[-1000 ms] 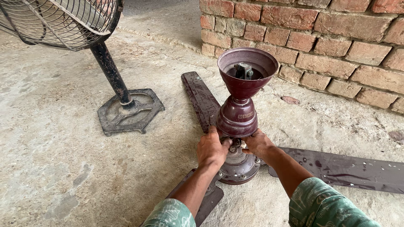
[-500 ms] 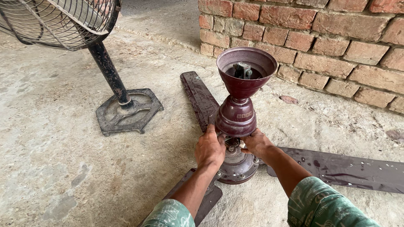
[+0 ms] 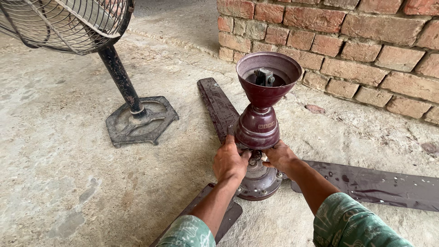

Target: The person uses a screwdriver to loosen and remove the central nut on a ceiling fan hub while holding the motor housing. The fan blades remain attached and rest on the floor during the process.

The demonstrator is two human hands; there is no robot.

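Your left hand [image 3: 231,161] and right hand [image 3: 280,155] both curled closed around the maroon metal ceiling-fan motor [image 3: 258,151]. It stood on the concrete floor [image 3: 68,183] beside a black pedestal fan's base [image 3: 139,120].

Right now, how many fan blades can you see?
3. One blade runs up-left from the motor, one runs right, and one runs toward the camera, partly hidden under the left arm.

Left hand [image 3: 231,162]: back up, fingers curled and pressed against the lower left side of the ceiling fan motor [image 3: 258,176].
Right hand [image 3: 280,156]: knuckles up, fingers bent inward at the motor's upper right side, just across from the left hand.
Forearms: both bare, angled in from below toward the motor.
Sleeves: green, patterned, at the elbows.
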